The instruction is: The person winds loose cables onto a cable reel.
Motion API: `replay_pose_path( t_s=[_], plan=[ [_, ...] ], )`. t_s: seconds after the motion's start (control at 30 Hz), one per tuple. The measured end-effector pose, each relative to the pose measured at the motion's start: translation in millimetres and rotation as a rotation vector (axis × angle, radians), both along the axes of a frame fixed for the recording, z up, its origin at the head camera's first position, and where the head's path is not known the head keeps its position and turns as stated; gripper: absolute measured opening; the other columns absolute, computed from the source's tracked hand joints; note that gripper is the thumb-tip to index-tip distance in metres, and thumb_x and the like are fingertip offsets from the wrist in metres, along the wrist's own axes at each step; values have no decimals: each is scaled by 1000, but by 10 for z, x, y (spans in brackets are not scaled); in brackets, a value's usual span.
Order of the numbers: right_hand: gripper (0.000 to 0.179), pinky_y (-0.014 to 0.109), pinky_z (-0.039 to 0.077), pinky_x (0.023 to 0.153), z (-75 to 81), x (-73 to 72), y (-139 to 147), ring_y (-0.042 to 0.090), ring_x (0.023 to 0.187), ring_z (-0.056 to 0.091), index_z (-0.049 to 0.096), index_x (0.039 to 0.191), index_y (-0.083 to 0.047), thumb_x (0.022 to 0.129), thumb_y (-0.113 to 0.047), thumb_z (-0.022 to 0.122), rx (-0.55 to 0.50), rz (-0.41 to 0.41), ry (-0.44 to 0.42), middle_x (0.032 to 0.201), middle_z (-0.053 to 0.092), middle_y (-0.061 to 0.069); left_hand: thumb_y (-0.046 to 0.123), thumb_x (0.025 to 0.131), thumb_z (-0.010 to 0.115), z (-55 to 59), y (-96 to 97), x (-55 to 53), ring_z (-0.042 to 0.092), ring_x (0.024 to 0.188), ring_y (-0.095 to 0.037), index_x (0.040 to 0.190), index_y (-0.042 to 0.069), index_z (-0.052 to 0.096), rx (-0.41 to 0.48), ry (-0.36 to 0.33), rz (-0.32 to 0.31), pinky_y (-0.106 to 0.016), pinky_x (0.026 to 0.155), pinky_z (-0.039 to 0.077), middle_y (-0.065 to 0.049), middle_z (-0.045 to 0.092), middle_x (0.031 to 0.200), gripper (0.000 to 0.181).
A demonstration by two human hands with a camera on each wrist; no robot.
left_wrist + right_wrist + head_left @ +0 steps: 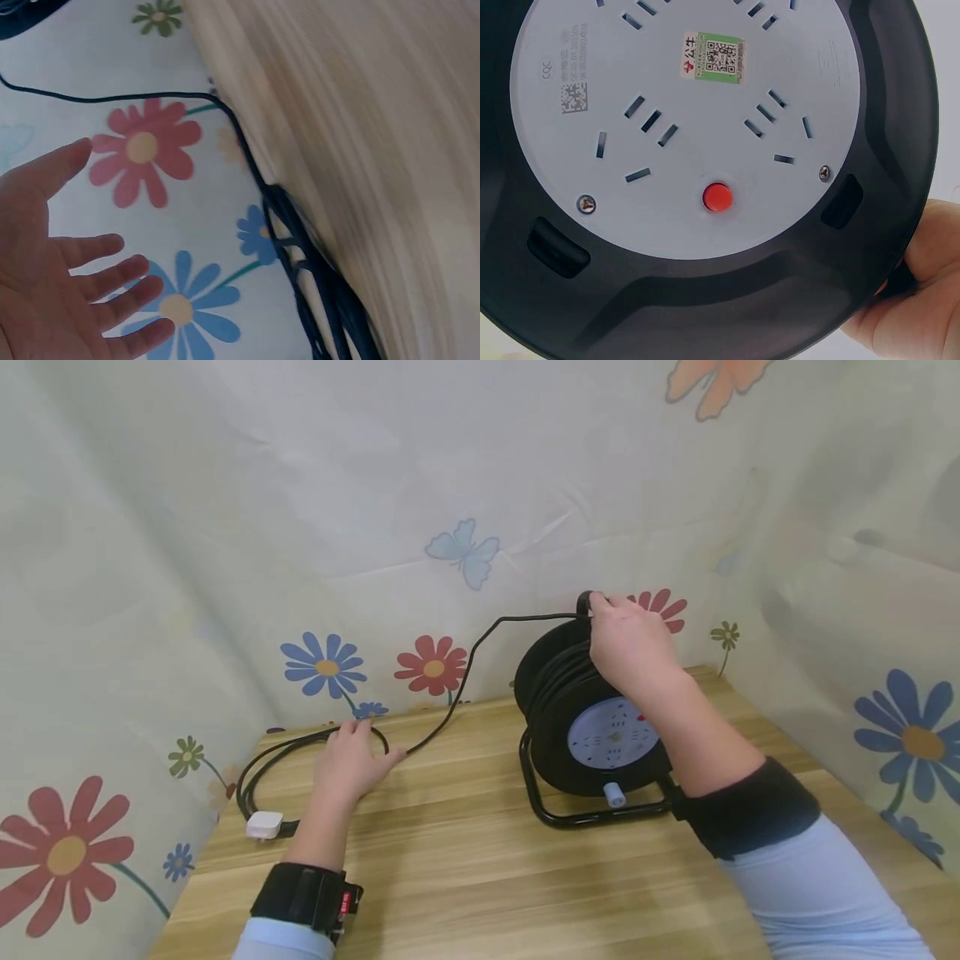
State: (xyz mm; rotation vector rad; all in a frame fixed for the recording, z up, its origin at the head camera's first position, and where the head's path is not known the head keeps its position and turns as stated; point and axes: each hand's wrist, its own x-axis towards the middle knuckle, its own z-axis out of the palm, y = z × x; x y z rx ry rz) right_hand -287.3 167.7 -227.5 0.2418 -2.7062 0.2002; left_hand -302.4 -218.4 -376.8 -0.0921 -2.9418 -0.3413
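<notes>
A black extension cable reel [551,710] stands upright on its tubular frame, its pale round socket panel [690,127] showing a red button [718,197]. At the reel's top my right hand [633,639] grips the black handle [585,602]; in the right wrist view the fingers curl behind the rim. My left hand [67,277] is spread with nothing in its palm, over the looped cable [255,768] on the table's left. From the reel a single black cable [472,652] runs down past the left thumb. A white plug [264,825] lies beside the left wrist.
The wooden table [465,877] meets a flower-printed cloth [375,568] at the back and sides. A pale knob [614,794] sticks out low on the reel's front, just above the frame's front bar [600,818].
</notes>
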Motion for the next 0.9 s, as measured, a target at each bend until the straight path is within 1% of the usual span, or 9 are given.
replay_pose_path(
  t_s=[0.1, 0.23, 0.37, 0.47, 0.5, 0.6, 0.77, 0.83, 0.9],
  plan=[
    [43, 55, 49, 81, -1, 4, -3, 38, 117, 48, 40, 139, 3, 98, -9, 43, -2, 2, -2, 135, 46, 24, 63, 83, 61, -79, -70, -60, 38, 120, -47, 137, -4, 42, -58, -68, 19, -58, 96, 36, -29, 41, 135, 88],
    [43, 55, 49, 81, -9, 6, -2, 39, 114, 49, 40, 139, 2, 98, -10, 44, -2, 1, -5, 135, 46, 25, 64, 82, 60, -199, -132, -112, 41, 119, -46, 133, -8, 45, -104, -175, 50, -58, 93, 39, -30, 42, 134, 90],
    [43, 54, 50, 80, -12, 6, 3, 39, 114, 49, 40, 138, 3, 97, -9, 46, 10, 0, -5, 134, 47, 25, 68, 84, 54, -334, -184, -163, 49, 110, -45, 124, -6, 56, -121, -247, 79, -57, 86, 44, -28, 53, 125, 85],
    [43, 54, 49, 82, -3, 5, 4, 38, 114, 49, 41, 137, 3, 97, -9, 45, 10, 7, -2, 133, 47, 25, 69, 86, 51, -419, -216, -209, 53, 104, -46, 121, -4, 60, -133, -286, 96, -57, 81, 46, -27, 57, 119, 81],
    [42, 54, 49, 83, 1, 4, 5, 38, 114, 49, 41, 137, 4, 97, -8, 44, 10, 10, -2, 134, 47, 25, 68, 87, 51, -439, -222, -225, 53, 104, -46, 122, -3, 59, -132, -298, 103, -57, 81, 46, -27, 57, 119, 80],
    [42, 54, 48, 85, 10, 5, 1, 38, 116, 48, 40, 137, 5, 97, -8, 43, 17, 15, -2, 134, 46, 25, 63, 88, 53, -484, -249, -273, 52, 104, -47, 122, -3, 59, -139, -313, 110, -58, 80, 46, -28, 56, 120, 74],
    [42, 53, 48, 85, 11, 4, -7, 37, 117, 48, 40, 137, 5, 97, -8, 44, 14, 13, -3, 135, 46, 26, 50, 90, 59, -550, -351, -374, 49, 108, -46, 122, -6, 57, -143, -288, 129, -57, 82, 46, -32, 51, 122, 65],
    [43, 53, 48, 85, 11, 1, -8, 38, 116, 49, 40, 137, 5, 97, -8, 44, 8, 11, -2, 135, 46, 25, 48, 91, 60, -568, -398, -408, 51, 106, -44, 120, -7, 58, -128, -292, 137, -56, 82, 47, -32, 52, 120, 63],
    [43, 53, 48, 85, 15, -5, -11, 38, 115, 49, 41, 138, 4, 97, -8, 45, 7, 8, 1, 135, 46, 25, 48, 90, 60, -571, -437, -432, 53, 103, -42, 118, -8, 60, -102, -311, 143, -54, 82, 47, -30, 55, 118, 62]
  ],
)
